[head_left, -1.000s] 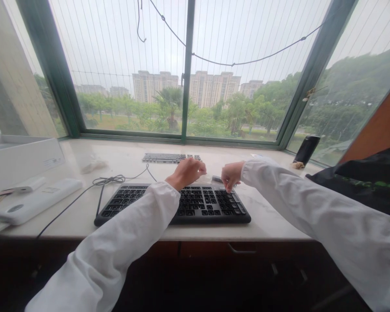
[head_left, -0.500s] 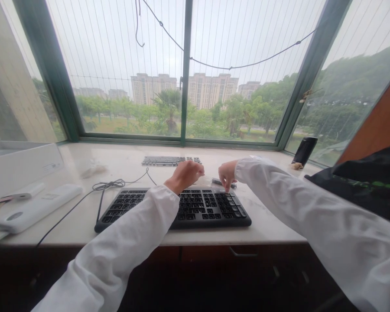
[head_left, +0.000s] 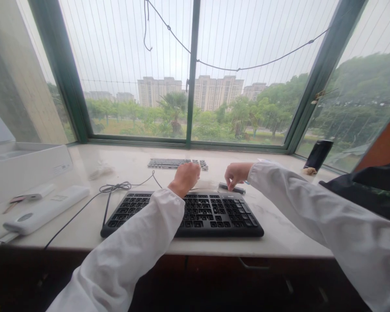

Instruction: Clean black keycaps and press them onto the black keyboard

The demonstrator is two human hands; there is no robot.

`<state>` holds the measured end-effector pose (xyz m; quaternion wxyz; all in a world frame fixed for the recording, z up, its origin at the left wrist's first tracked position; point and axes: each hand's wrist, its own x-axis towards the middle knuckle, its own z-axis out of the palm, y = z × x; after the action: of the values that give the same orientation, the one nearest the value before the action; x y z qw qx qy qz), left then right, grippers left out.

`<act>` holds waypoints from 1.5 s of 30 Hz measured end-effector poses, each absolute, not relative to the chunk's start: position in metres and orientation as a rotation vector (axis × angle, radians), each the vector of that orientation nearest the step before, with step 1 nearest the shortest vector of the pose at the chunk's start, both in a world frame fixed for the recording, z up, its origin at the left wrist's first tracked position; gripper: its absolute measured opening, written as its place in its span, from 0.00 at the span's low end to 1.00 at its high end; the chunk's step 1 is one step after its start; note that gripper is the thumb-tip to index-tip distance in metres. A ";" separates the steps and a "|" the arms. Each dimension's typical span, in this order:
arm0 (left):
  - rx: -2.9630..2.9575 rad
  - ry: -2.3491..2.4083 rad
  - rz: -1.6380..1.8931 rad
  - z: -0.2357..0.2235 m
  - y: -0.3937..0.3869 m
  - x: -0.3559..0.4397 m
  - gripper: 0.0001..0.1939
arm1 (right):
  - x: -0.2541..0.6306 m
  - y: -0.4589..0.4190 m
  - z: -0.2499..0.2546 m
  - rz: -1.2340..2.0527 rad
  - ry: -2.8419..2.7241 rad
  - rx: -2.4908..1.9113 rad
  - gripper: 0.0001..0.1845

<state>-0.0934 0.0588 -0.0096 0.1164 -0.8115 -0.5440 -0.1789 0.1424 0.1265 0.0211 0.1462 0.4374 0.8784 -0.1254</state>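
A black keyboard (head_left: 238, 233) lies along the near edge of the white sill; its key positions look bare, without caps. Rows of loose keycaps (head_left: 169, 164) lie behind it. My left hand (head_left: 185, 178) is curled closed above the keyboard's back edge, and whatever its fingers hold is hidden. My right hand (head_left: 238, 174) points its pinched fingertips down just behind the keyboard's back right part. Those fingertips meet a slim dark rod-like object (head_left: 238, 190) lying there. Whether they grip it or something small, I cannot make out.
A coiled black cable (head_left: 115, 187) runs from behind the keyboard. At left stand a white box (head_left: 48, 162), a white power bank (head_left: 47, 210) and a small white item with keys (head_left: 32, 193). A dark cylinder (head_left: 318, 155) and a black bag (head_left: 370, 186) are at right.
My right fingertips have moved back from the keyboard's back edge to the dark rod-like object. My left hand stays closed at about the same place. The view has shifted slightly.
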 end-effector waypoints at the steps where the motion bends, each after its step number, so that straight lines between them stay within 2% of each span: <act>1: -2.357 -1.639 -0.501 -0.010 0.060 -0.095 0.08 | 0.144 0.134 0.023 -0.361 2.610 1.330 0.21; 7: -2.310 -1.705 -0.505 -0.014 0.062 -0.099 0.07 | 0.136 0.192 0.006 -0.125 2.717 1.916 0.17; 14: -2.245 -1.771 -0.519 -0.013 0.064 -0.099 0.07 | 0.099 0.239 -0.040 -0.203 2.831 1.796 0.23; 19: -2.268 -1.754 -0.517 -0.012 0.065 -0.099 0.06 | 0.092 0.249 -0.045 -0.147 2.800 1.771 0.17; 27: -2.243 -1.704 -0.629 -0.010 0.067 -0.100 0.08 | 0.096 0.197 -0.015 -0.323 3.001 1.721 0.18; 31: -2.323 -1.557 -0.729 -0.009 0.064 -0.097 0.11 | 0.099 0.136 0.000 -0.125 3.213 1.633 0.18; 35: -2.545 -1.287 -0.930 -0.010 0.060 -0.092 0.11 | 0.102 0.096 0.000 -0.112 3.284 1.658 0.20; 40: -2.616 -1.187 -1.149 -0.013 0.064 -0.092 0.09 | 0.105 0.093 -0.007 -0.207 3.344 1.694 0.24; 43: -2.580 -1.184 -1.164 -0.011 0.069 -0.096 0.08 | 0.108 0.101 -0.012 -0.227 3.307 1.707 0.29; 45: -2.536 -1.189 -1.137 -0.010 0.071 -0.099 0.08 | 0.109 0.107 -0.019 -0.204 3.271 1.691 0.28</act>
<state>-0.0988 0.0713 -0.0098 0.0593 -0.8374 -0.3926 -0.3755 0.1086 0.1069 -0.0186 -0.2699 0.4415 0.8540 -0.0533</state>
